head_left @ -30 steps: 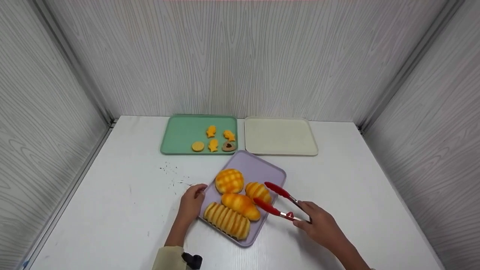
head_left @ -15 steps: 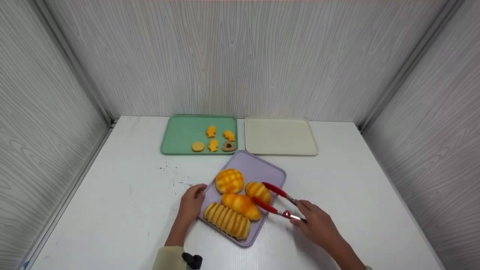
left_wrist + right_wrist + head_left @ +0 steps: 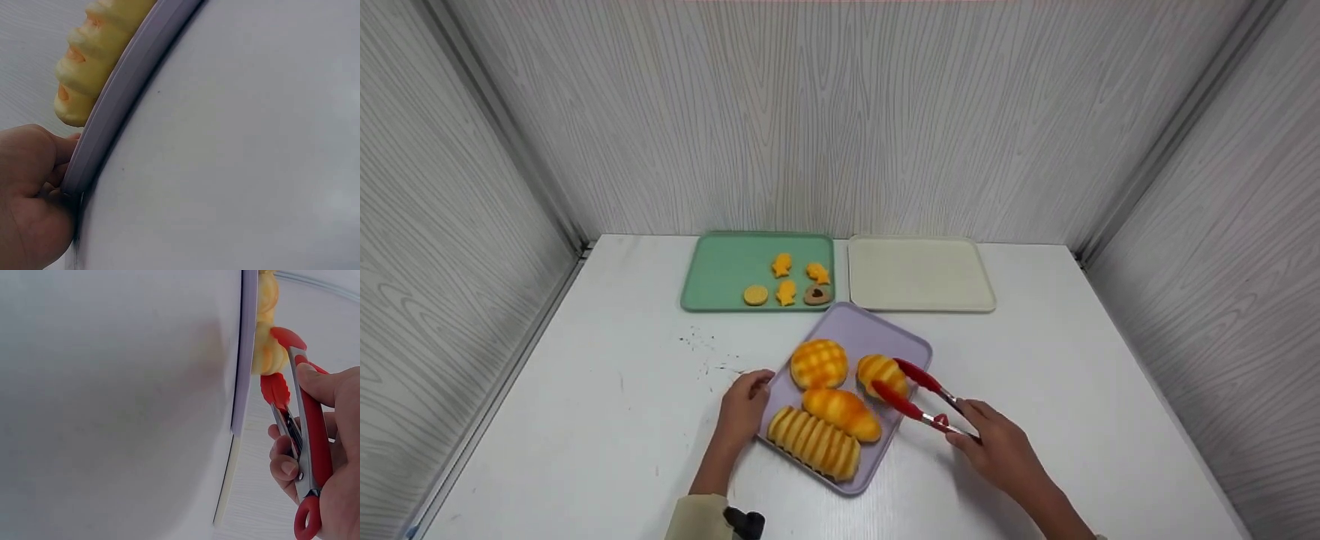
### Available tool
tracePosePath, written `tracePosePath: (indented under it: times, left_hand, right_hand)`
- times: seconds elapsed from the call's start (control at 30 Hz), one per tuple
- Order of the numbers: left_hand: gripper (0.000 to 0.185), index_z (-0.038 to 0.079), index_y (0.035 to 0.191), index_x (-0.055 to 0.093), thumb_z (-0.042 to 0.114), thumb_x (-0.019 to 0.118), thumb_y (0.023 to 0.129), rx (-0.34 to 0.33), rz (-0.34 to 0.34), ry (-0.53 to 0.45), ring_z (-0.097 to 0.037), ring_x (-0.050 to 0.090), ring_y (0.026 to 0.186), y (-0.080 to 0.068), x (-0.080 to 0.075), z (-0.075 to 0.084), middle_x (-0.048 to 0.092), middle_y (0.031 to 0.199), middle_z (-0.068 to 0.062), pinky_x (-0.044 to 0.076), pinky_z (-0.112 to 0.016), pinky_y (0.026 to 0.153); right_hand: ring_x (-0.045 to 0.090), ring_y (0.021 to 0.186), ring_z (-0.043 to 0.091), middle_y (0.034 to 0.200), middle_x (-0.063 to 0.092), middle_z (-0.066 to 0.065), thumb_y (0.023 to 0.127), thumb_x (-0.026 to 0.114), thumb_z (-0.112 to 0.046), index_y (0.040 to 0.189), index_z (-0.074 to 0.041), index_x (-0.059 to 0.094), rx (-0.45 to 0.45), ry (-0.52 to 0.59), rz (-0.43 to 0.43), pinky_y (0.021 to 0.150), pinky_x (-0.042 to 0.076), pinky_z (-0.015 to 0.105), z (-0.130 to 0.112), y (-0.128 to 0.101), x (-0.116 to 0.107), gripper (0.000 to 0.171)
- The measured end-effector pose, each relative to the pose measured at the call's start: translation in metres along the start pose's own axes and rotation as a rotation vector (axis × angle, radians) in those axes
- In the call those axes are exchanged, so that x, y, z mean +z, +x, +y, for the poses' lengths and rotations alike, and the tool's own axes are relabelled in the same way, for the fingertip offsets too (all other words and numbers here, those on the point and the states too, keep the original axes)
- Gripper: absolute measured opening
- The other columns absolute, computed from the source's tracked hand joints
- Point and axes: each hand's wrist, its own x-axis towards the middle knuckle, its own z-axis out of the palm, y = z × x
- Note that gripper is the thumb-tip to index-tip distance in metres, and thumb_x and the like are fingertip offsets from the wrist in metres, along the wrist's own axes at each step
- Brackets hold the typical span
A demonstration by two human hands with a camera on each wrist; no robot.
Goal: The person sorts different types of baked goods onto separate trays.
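Observation:
At its left edge the lilac tray (image 3: 877, 330) is pinched by my left hand (image 3: 745, 405); in the left wrist view the fingers and thumb (image 3: 42, 230) meet at its rim. My right hand (image 3: 1001, 450) grips red-tipped metal tongs (image 3: 904, 403). Their tips lie on either side of a small striped bread roll (image 3: 877, 370) on the tray, also seen in the right wrist view, where the tongs (image 3: 315, 433) touch the roll (image 3: 267, 351). Beside it sit a round checked bun (image 3: 819, 364), a smooth oval roll (image 3: 842, 415) and a long ridged loaf (image 3: 814, 444).
Behind the lilac tray lie a green tray (image 3: 720, 262) with several small biscuits (image 3: 786, 292) and a cream tray (image 3: 919, 274). Panels with wood grain (image 3: 810, 112) enclose the white table (image 3: 585, 412) at the back and sides.
The small striped roll has shifted slightly away and to the right with the tongs, opening a gap from the oval roll. The left hand and lilac tray have stayed in place.

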Motion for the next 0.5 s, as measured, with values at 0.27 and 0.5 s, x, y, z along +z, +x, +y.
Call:
tracePosePath:
  times: [0.27, 0.5]
  left_hand:
    - [0.03, 0.007, 0.129, 0.065, 0.01, 0.051, 0.102, -0.006, -0.007, 0.003, -0.023, 0.058, 0.109, 0.0, 0.001, -0.002, 0.065, 0.119, -0.009, 0.048, -0.044, 0.098]
    - [0.031, 0.008, 0.13, 0.064, 0.009, 0.051, 0.102, -0.011, -0.008, 0.001, -0.023, 0.058, 0.109, 0.0, 0.0, -0.003, 0.065, 0.119, -0.009, 0.048, -0.044, 0.098]
  right_hand:
    - [0.064, 0.113, 0.03, 0.13, 0.064, 0.015, 0.091, 0.075, -0.03, 0.14, -0.003, 0.058, 0.116, 0.098, 0.059, 0.092, 0.054, 0.051, 0.016, 0.019, -0.006, 0.058]
    - [0.06, 0.113, 0.037, 0.131, 0.059, 0.025, 0.098, 0.066, -0.029, 0.142, 0.002, 0.05, 0.254, 0.128, 0.106, 0.095, 0.05, 0.057, 0.042, 0.049, -0.017, 0.056]
